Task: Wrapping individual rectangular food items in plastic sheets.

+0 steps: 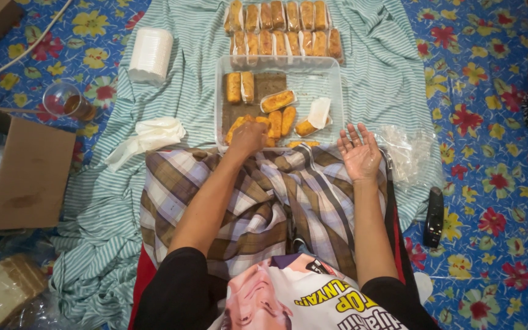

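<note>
Two bare hands were in view, both at the near edge of the clear plastic tray [335, 91], which I'll use as the reference. Far left of the tray: flat cardboard [29, 177], and above it a clear glass [63, 99] with some brown liquid. Closer to the tray's left side: a stack of white cups or lids [150, 55] lying on its side on the striped cloth [184, 91], and a crumpled white plastic sheet [151, 135] nearer the person. At the tray's near left corner, the left hand [247, 137] was knuckles-up, fingers curled down onto the golden-brown rolls [279, 122]; touching them, but whether it actually gripped one I cannot tell. Inside the tray: two rolls upright at the back left, one in a paper wrapper [278, 100] mid-tray, another wrapped one [313, 119] toward the right. Beyond the tray's far edge: two rows of wrapped rolls [285, 29] side by side. Just off the tray's near right corner, the right hand [359, 153] was palm-up, fingers spread wide, holding nothing. Right of the tray: crumpled clear plastic bags [407, 150], then a black oblong device [435, 217] on the floral mat [490, 122].
</note>
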